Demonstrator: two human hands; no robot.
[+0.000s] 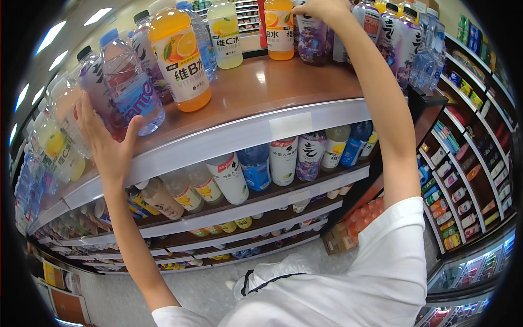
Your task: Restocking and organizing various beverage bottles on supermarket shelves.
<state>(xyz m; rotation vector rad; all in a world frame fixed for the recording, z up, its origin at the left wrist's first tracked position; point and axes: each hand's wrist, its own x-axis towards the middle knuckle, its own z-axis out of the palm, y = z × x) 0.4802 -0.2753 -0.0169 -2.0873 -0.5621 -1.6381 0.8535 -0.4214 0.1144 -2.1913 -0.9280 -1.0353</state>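
My left hand [108, 143] is spread at the front left of the top shelf, its thumb apart from the fingers. It lies against a clear water bottle [133, 90] with a blue cap and a purple-labelled drink bottle [98, 82] behind it. At the far side, my right hand [327, 7] is closed over the top of a purple drink bottle [312, 41]; the bottle's cap is hidden. Just left of that bottle stands an orange drink bottle [280, 32]. A larger orange drink bottle [182, 65] and a pale yellow drink bottle [224, 41] stand between my hands.
A pale price rail [229, 136] edges the brown top shelf [261, 87]. Lower shelves hold rows of bottles, among them a white bottle [229, 177]. More purple bottles [400, 49] crowd the right end. A cardboard box [338, 238] sits on the floor; stocked shelving [468, 136] stands right.
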